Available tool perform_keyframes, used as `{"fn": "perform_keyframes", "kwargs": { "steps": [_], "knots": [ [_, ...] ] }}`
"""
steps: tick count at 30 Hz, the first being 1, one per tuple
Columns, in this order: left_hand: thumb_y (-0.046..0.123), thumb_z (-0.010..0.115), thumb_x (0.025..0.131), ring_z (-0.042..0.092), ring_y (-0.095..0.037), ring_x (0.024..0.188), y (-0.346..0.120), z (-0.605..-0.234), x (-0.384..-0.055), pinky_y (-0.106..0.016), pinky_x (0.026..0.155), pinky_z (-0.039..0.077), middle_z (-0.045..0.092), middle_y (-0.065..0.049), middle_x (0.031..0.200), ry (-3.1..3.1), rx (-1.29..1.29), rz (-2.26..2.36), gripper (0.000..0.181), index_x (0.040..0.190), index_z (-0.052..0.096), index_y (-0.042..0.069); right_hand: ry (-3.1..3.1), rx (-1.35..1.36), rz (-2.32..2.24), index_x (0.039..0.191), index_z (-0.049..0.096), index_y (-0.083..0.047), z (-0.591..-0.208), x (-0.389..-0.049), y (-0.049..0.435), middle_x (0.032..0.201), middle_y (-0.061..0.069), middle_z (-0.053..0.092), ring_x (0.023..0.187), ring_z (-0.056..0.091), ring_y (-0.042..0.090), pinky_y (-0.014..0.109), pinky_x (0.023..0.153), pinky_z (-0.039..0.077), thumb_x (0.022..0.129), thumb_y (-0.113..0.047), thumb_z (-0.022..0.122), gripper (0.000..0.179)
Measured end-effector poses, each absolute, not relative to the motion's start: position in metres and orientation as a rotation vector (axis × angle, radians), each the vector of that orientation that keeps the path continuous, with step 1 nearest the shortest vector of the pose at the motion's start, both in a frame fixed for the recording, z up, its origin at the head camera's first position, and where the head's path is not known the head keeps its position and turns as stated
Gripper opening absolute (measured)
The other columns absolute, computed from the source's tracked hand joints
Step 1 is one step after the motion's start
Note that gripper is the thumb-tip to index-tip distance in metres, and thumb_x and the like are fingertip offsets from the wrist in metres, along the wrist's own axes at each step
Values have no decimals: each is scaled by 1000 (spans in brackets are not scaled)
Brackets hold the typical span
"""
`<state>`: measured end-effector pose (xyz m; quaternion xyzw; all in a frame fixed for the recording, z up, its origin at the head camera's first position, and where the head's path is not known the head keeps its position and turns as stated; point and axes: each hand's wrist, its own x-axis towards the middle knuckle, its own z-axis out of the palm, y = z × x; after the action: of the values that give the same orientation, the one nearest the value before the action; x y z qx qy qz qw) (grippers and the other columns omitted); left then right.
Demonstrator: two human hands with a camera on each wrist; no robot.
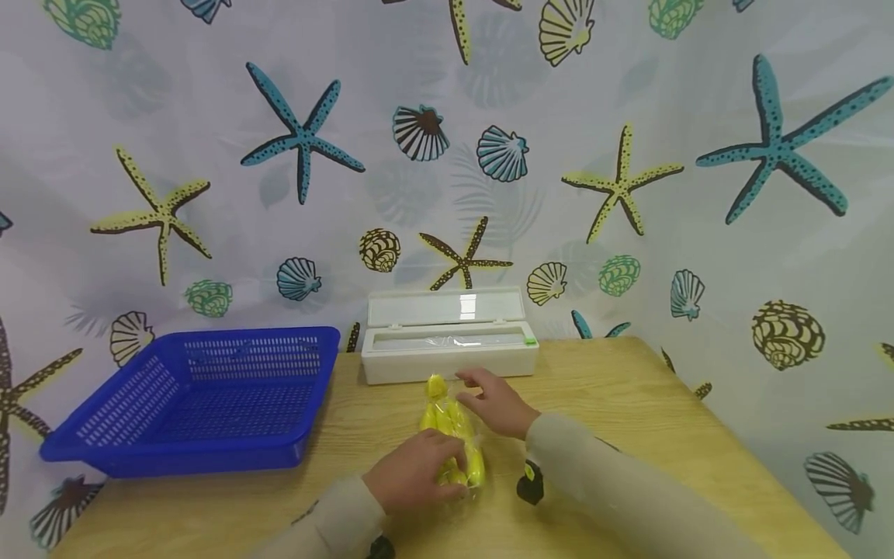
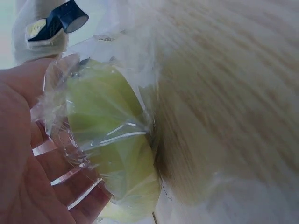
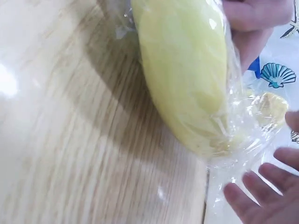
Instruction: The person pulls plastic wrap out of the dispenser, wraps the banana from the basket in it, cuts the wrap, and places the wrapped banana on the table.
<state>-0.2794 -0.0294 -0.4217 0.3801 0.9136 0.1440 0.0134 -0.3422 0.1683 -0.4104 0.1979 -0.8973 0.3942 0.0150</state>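
Note:
A bunch of yellow bananas [image 1: 447, 419] in clear plastic film lies on the table, its stem end [image 1: 436, 386] towards the white box. My left hand [image 1: 415, 470] holds the near left side of the bunch, fingers and thumb curved about it. In the left wrist view, loose film [image 2: 114, 135] stretches across the fruit and the fingers [image 2: 70, 182]. My right hand [image 1: 499, 404] hovers at the far right of the bunch, fingers loosely bent. The right wrist view shows its fingers [image 3: 266, 186] spread beside the film's edge, apart from the bananas [image 3: 187, 79].
Behind the bananas stands a white cling film box [image 1: 450, 361], lid [image 1: 447, 307] raised, with a small green piece [image 1: 530, 341] at its right end. A blue plastic basket [image 1: 202, 458] sits at the left of the wooden table [image 1: 594, 373]. Patterned curtain [image 1: 447, 178] closes off the back and sides.

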Motion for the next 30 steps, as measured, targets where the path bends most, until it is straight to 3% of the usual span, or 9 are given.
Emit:
{"fn": "perform_keyframes", "kwargs": {
  "steps": [4,10,16,22,30],
  "knots": [
    [46,74,87,62,-12,115,-28,-423,-280,-38,106,49,70,12,115,2848,1196,409,19,94,65,31,-2906,712,1354,152,41,-14,-413,-350,163,156,9,45,141,47,34,56,115,40,107,-33,46,49],
    [47,74,86,62,-12,116,-28,-425,-282,-38,107,49,70,12,116,2846,1179,399,20,94,64,33,-2877,648,1760,145,49,-10,-416,-364,157,145,14,54,129,56,31,50,109,47,108,-37,36,48],
    [45,76,84,61,-13,115,-32,-428,-282,-36,106,50,69,13,112,2865,1190,426,21,94,64,32,-2821,538,2139,144,49,-5,-417,-371,154,147,18,52,129,55,30,49,112,43,102,-66,22,79],
    [44,77,84,60,-13,118,-34,-428,-281,-37,107,50,68,12,115,2852,1198,475,20,93,62,33,-2799,450,2378,148,41,2,-415,-374,152,149,21,48,135,49,32,51,120,33,99,-72,16,92],
    [42,78,82,60,-10,113,-35,-429,-281,-37,105,50,68,14,113,2837,1167,507,21,92,62,33,-2807,361,2536,143,40,7,-422,-374,147,129,22,59,114,63,29,48,108,48,97,-74,12,97]
  ]
}}
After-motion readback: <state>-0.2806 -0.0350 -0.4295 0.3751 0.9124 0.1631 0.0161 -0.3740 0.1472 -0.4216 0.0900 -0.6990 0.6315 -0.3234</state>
